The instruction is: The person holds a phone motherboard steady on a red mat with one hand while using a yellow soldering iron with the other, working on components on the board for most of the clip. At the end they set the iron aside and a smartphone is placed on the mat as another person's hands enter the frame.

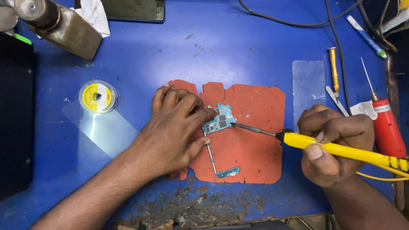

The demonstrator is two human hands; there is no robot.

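The left hand (177, 127) lies flat, palm down, on the red mat (255, 145). Its fingers are spread and not clenched; the fingertips (209, 113) press the left edge of the small blue circuit board (219, 121), pinning it against the mat. The thumb rests just below the board, beside the thin flex strip (211, 159) that runs from the board down toward a small connector piece (228, 172).

The right hand (332, 142) grips the yellow soldering iron (336, 149) in a closed, pen-like hold, thumb on top of the handle. The iron's long axis runs nearly level, from the right hand leftward; its metal tip (236, 125) meets the right edge of the circuit board. The board therefore lies to the left of the right hand, at the end of the iron, and directly under the left fingertips. The left hand is the nearer of the two.

Beyond the left hand, further left, a solder wire spool (98, 97) sits on a clear plastic sheet (102, 132). Above the right hand lie a second clear sheet (309, 83) and a gold screwdriver (333, 68). To its right stands a red-handled tool (387, 127). All rest on the blue table (213, 47).
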